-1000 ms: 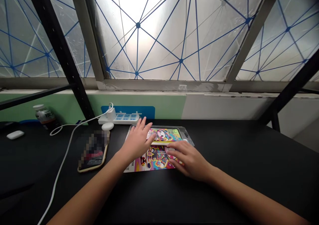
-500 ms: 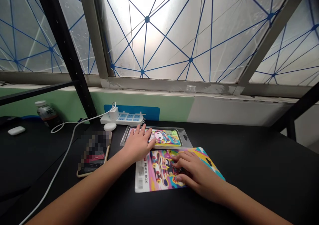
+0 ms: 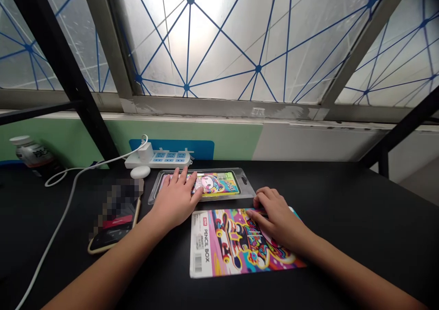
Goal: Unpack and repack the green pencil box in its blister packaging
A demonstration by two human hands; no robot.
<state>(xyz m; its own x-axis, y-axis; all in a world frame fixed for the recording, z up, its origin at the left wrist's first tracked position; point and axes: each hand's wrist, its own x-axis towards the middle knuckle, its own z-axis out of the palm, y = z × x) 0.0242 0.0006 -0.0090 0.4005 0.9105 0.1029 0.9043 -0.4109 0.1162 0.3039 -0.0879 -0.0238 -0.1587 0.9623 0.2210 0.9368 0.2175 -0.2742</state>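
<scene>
My left hand [image 3: 176, 200] lies flat with its fingers spread over a clear plastic blister pack [image 3: 245, 190]. A colorful cartoon pencil box [image 3: 219, 184] shows inside the pack, partly under the fingers. Nearer me lies a bright printed backing card [image 3: 236, 241] marked PENCIL BOX, flat on the desk. Over the card's far right part rests my right hand [image 3: 277, 218], fingers loosely bent, thumb apart from them. Its fingertips reach past the card's far edge, close to the pack's near right corner; whether they touch it I cannot tell.
Left of the pack lies a phone [image 3: 115, 232], partly blurred. A white power strip [image 3: 164, 158] with a plug and a white cable [image 3: 68, 205] stands behind, with a small white round case [image 3: 140, 172] before it. A bottle [image 3: 34, 157] leans at far left on the black desk [image 3: 350, 218].
The card has shifted toward me and slightly right, away from the pack. My right hand has moved to the card's far edge. My left hand stays on the pack; the camera view has shifted.
</scene>
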